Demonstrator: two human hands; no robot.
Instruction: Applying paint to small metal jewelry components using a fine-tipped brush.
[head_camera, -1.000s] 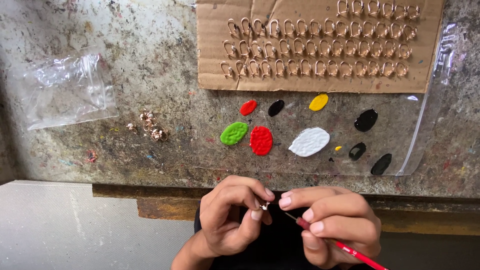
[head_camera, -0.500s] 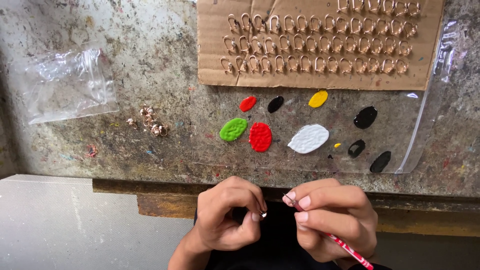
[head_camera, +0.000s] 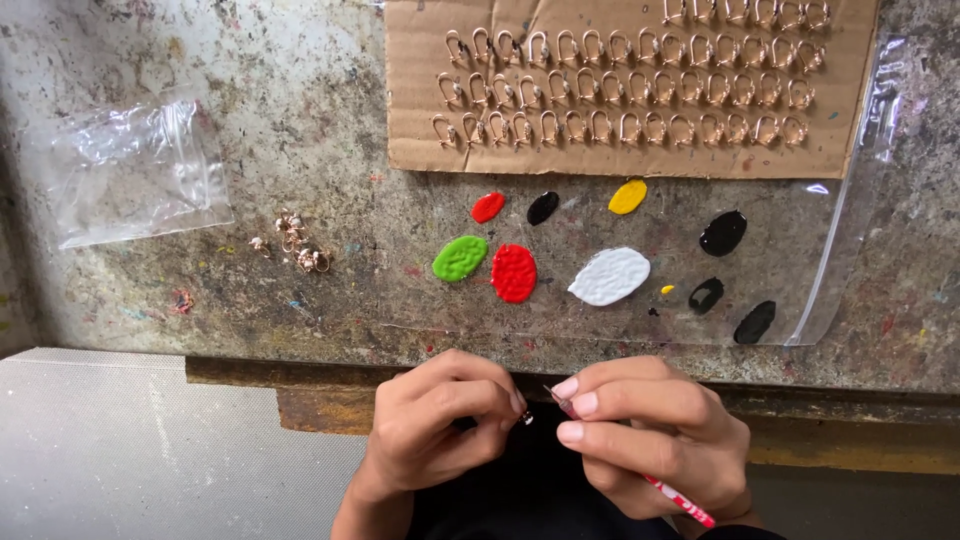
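Low at six o'clock, the left hand (head_camera: 440, 430) pinches a tiny metal piece (head_camera: 526, 418) between closed fingertips; it looks like an earring finding, though it is too small to be sure. Just beside it at three o'clock, the right hand (head_camera: 650, 440) grips a thin red-handled brush (head_camera: 680, 500), its tip close to the piece. Paint blobs (head_camera: 610, 276) lie at twelve o'clock on a clear plastic sheet (head_camera: 840, 250).

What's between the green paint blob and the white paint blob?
In the head view, a big red paint blob sits between the green paint blob and the white paint blob.
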